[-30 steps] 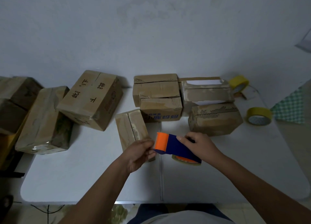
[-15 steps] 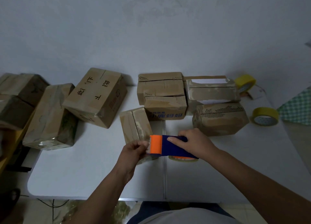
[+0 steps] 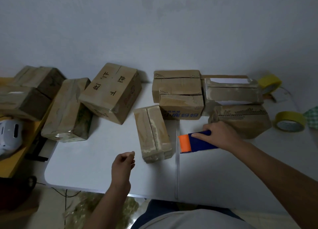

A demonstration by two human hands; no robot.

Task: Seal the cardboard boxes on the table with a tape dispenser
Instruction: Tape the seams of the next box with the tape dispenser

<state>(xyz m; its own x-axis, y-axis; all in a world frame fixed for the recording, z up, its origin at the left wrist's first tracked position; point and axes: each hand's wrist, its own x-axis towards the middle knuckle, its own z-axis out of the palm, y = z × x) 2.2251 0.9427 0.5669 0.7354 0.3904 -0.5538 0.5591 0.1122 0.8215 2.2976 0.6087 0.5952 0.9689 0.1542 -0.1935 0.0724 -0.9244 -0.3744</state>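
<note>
the right hand (image 3: 219, 136) grips the tape dispenser (image 3: 194, 142), fingers curled over its blue body, with the orange end pointing left toward the small box (image 3: 152, 134). the dispenser sits low over the white table (image 3: 96, 163), just to the right of that small box and apart from it; whether it touches the tabletop cannot be told. the small box lies lengthwise near the table's middle, its top seam running away from the person. the left hand (image 3: 123, 164) hangs above the table to the left of and nearer than the small box, fingers loosely curled, holding nothing and touching nothing. behind the right hand sits another cardboard box (image 3: 244, 120), just beyond the knuckles. farther back stand stacked boxes (image 3: 178, 91) against the wall. a large box with printed characters (image 3: 110, 92) lies tilted to the left. two yellow tape rolls (image 3: 290, 123) rest at the table's right end.
</note>
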